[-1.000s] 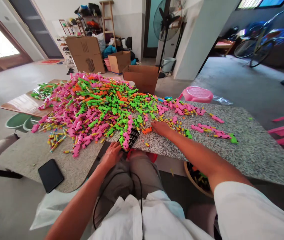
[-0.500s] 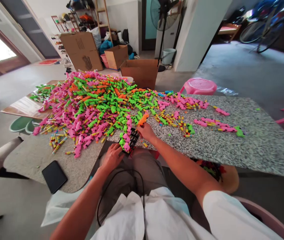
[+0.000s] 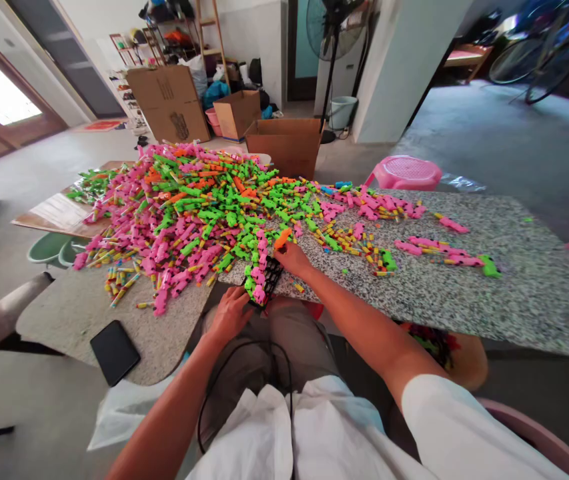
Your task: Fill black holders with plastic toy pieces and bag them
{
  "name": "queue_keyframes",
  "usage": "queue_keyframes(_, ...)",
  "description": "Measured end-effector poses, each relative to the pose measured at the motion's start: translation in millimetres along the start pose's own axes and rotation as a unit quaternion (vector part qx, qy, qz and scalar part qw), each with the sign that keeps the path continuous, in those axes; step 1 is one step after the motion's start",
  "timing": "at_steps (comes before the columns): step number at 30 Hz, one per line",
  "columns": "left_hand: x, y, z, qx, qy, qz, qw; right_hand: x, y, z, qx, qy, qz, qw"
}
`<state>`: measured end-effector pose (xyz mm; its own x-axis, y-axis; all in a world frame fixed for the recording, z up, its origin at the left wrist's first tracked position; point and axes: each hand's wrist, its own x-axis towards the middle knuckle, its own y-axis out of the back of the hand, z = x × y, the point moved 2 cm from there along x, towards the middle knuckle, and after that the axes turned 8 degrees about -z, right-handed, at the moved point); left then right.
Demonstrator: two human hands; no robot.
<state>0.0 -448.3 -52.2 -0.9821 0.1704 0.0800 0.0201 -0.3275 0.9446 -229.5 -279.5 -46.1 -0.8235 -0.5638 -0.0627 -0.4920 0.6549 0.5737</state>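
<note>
A black slotted rack [image 3: 273, 275] lies tilted at the table edge over my lap. Along its left side stand pink and green plastic figures [image 3: 259, 270] in close rows, while the slots on the right show bare. My left hand [image 3: 231, 313] grips the rack's near left edge, its fingertips beside the lowest figures. Between the fingers of my right hand [image 3: 294, 261] is an orange plastic figure [image 3: 283, 238], just above the rack's far right end. A large heap of pink, green and orange figures [image 3: 184, 220] with yellow stick-like parts spreads beyond my left hand.
Loose yellow-and-red stick parts [image 3: 364, 247] and a few pink figures [image 3: 439, 248] lie on the speckled stone table [image 3: 464, 300] to the right. A black phone [image 3: 115, 353] rests at left. A pink stool [image 3: 407, 172] and open cardboard box [image 3: 284, 150] stand behind.
The whole view has shifted slightly. My right hand, with the orange figure, has moved slightly down and closer to the rack. My left hand stays at the rack's edge.
</note>
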Motion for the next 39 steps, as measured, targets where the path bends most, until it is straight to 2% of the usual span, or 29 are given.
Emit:
queue_keyframes(5, -0.2, 1.7, 2.2, -0.01, 0.0, -0.007, 1.0, 7.9, -14.5, 5.5, 0.017, -0.007, -0.026, 0.999)
queue_keyframes(11, 0.1, -1.3, 0.5, -0.023, 0.0, 0.004, 1.0, 9.6, -12.8, 3.5, 0.068, -0.07, -0.051, 0.994)
queue_keyframes(16, 1.0, -2.8, 1.1, -0.02, 0.001, 0.013, 1.0, 8.4, -16.0, -6.3, -0.07, -0.035, -0.004, 0.997)
queue_keyframes(21, 1.2, -3.5, 1.5, -0.025, 0.008, 0.015, 1.0, 7.5, -23.5, -9.3, -0.161, -0.05, -0.003, 0.986)
queue_keyframes(24, 1.3, -4.6, 0.2, -0.027, 0.012, 0.013, 0.999, 9.4, -21.9, -10.0, -0.183, -0.046, -0.028, 0.982)
queue_keyframes(30, 1.0, -3.7, 0.4, -0.033, 0.01, 0.02, 0.999, 14.3, -17.1, -10.0, -0.197, 0.007, -0.094, 0.976)
queue_keyframes(36, -0.2, -2.8, 1.3, -0.043, 0.01, 0.02, 0.999, 15.9, -15.6, -12.6, -0.238, 0.02, -0.133, 0.962)
queue_keyframes(39, -0.9, -4.4, 0.8, -0.046, 0.018, 0.021, 0.999, 18.0, -18.1, -13.4, -0.273, 0.004, -0.142, 0.951)
